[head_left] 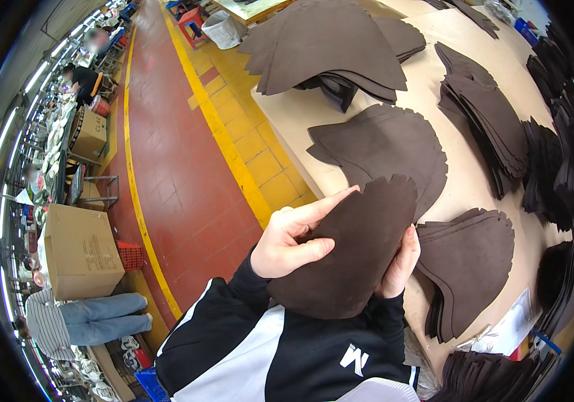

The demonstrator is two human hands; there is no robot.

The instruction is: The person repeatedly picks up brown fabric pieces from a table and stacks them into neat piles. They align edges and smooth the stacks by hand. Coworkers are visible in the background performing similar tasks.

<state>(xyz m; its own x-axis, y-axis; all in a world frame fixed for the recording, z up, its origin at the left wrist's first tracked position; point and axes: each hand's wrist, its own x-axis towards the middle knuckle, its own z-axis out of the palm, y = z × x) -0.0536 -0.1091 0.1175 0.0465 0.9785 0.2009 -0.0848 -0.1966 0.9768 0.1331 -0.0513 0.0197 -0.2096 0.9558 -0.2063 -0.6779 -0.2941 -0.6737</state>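
Between my two hands is a dark brown cut leather-like piece (354, 248) with a notched upper edge and a rounded lower end. My left hand (294, 238) grips its left edge, thumb on the face and index finger stretched along the side toward the notches. My right hand (401, 264) holds the right edge, its fingers partly behind the piece. Whether it is one layer or several, I cannot tell. Just beyond lies a fanned stack of similar pieces (394, 147) on the table. Another layered stack (471, 261) rests to the right of my right hand.
The pale table (287, 114) also bears a large stack of brown pieces (334, 47) at the far side and a leaning stack (485, 127) at right. More bundles (545, 167) line the right edge. Left is a red walkway (173, 154) with cartons (82, 251) and people.
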